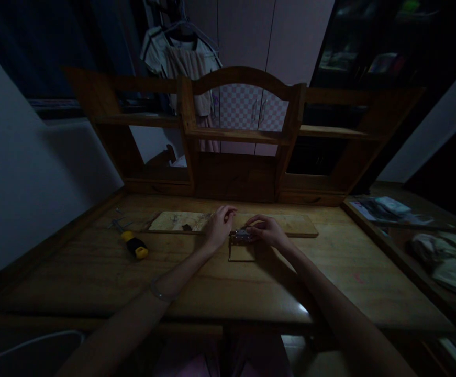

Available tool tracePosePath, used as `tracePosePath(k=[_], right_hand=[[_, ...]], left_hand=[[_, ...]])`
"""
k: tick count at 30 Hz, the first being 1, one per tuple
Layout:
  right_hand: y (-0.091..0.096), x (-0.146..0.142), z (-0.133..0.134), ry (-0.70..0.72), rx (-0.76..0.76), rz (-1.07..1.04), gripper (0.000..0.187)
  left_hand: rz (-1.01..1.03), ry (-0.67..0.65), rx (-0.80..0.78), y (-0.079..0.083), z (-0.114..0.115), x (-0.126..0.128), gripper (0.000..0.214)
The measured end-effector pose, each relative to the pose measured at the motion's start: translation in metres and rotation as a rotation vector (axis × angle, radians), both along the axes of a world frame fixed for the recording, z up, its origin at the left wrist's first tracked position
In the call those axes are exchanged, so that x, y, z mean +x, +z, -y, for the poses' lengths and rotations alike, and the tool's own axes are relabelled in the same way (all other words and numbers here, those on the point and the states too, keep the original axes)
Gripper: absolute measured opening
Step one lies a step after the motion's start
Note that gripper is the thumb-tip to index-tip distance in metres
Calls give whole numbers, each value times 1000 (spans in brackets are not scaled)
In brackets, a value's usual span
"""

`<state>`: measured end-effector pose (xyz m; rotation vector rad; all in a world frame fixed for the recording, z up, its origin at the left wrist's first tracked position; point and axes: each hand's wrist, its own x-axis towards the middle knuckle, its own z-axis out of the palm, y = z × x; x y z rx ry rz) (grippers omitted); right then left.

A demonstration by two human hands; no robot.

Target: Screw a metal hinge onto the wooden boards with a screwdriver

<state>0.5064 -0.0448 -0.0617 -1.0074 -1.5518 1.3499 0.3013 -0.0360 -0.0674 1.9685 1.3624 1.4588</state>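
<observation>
Bare forearms (186, 273) span the worktop (363, 267); right hand (269, 230) pinches a metal fitting (241, 236), probably light, stiff, best held by its edges; left hand (220, 225) curls, grip unclear.

Your right hand (267, 230) covers the right end of the metal piece (241, 236); its small details are too dim for you to read. Your left hand (220, 222) hides a stretch of the board (296, 224). The bottom edge crops your forearms (325, 288), the right edge the cloth (453, 262).
</observation>
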Motion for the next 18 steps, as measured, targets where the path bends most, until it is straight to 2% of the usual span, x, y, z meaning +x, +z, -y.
tracePosePath(k=[4,8,12,18], right_hand=[[-1,-3,-1,-60,-6,-35,39],[-4,-7,-1,-101,6,-50,38],[-5,-10,1,-110,25,-48,38],[-4,-9,1,-134,55,-31,37]], left_hand=[[-31,39,-25,1,0,-2,18],[-184,82,-43,-1,3,-2,19],[-306,85,-62,-3,6,-2,21],[-380,73,-94,1,8,-3,21]])
